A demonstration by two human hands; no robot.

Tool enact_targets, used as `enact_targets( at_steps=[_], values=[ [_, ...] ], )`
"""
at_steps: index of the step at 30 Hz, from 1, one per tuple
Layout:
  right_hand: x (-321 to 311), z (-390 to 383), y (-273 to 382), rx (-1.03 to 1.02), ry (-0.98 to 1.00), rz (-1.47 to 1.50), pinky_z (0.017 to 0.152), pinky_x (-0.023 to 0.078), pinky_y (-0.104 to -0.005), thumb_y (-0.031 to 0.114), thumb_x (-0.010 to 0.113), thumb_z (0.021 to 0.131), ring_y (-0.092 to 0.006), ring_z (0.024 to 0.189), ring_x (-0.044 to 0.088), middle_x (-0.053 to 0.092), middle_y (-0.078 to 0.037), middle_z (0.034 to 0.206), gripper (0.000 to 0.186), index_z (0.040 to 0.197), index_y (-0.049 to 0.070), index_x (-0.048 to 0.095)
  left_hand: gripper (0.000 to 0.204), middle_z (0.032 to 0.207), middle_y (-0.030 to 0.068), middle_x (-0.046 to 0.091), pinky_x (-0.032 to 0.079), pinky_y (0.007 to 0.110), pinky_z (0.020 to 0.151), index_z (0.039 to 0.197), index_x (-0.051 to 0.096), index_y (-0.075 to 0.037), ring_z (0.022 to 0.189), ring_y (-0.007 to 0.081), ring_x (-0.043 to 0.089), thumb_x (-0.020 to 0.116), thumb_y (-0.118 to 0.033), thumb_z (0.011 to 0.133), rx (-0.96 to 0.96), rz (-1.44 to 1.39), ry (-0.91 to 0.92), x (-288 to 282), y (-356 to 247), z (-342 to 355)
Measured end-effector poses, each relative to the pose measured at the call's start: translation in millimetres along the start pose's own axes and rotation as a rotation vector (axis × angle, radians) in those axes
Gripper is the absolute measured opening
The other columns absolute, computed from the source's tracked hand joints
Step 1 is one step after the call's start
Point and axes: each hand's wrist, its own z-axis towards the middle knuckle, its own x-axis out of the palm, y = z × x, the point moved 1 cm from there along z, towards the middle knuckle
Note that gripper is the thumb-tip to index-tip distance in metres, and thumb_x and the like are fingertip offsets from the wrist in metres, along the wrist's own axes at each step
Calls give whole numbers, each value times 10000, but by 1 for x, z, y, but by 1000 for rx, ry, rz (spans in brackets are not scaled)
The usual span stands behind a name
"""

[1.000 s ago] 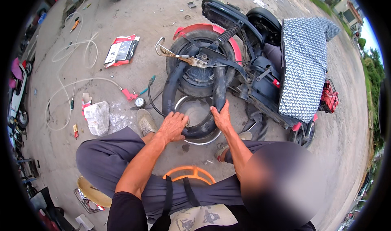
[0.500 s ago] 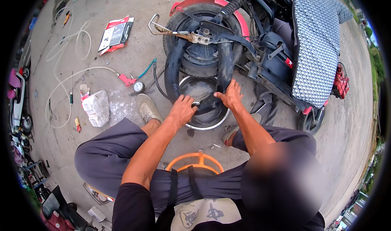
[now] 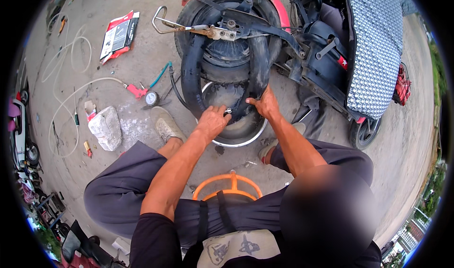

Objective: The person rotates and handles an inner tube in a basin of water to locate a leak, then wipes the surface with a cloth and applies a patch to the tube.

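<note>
A black inner tube (image 3: 259, 62) hangs in a loop from the wheel (image 3: 227, 55) of a two-wheeler lying on its side. Its lower bend is over or in a round metal basin (image 3: 257, 138) that looks to have water in it. My left hand (image 3: 213, 123) is closed on the tube's lower left part, fingers curled beside a short metal valve stem (image 3: 228, 111). On the right limb of the loop, my right hand (image 3: 266, 104) grips the tube, thumb on the inner side and fingers behind, partly hidden.
At left lie a red-handled air gauge (image 3: 151, 98) with its hose, a pale stone block (image 3: 106, 128) and a red-and-white package (image 3: 119, 36). A patterned cover (image 3: 376, 55) drapes the vehicle at right. An orange stool frame (image 3: 231, 177) is between my legs.
The whole view has shifted a little, so the vehicle appears higher. Between my hands, the tube's lower bend looks slightly raised in the basin. Both hands keep their hold.
</note>
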Motion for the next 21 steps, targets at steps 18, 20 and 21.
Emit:
enact_targets(
  at_steps=[18,20,21],
  values=[
    [0,24,-15,190,219,-47,898,509,-447,361,901,691,-381,1056,667,708,-204,1099,578,1116,34,685,428,1557,100,380,473,364,890,1319,642,-209,1111,227,581,545,-136,908,24,123,40,-4,-3,17],
    [-3,24,-8,205,230,-64,899,510,-446,379,896,694,-380,1058,665,706,-203,1103,586,1119,35,684,384,1641,-8,256,474,359,880,1277,669,-189,1145,206,568,563,-129,912,-2,113,129,-10,-5,21],
    [-3,24,-4,213,239,-82,901,510,-445,396,890,697,-378,1060,664,704,-201,1107,594,1123,37,683,384,1641,-8,256,474,359,880,1277,669,-189,1145,206,568,563,-129,912,-3,112,132,-8,-4,21]
  ],
)
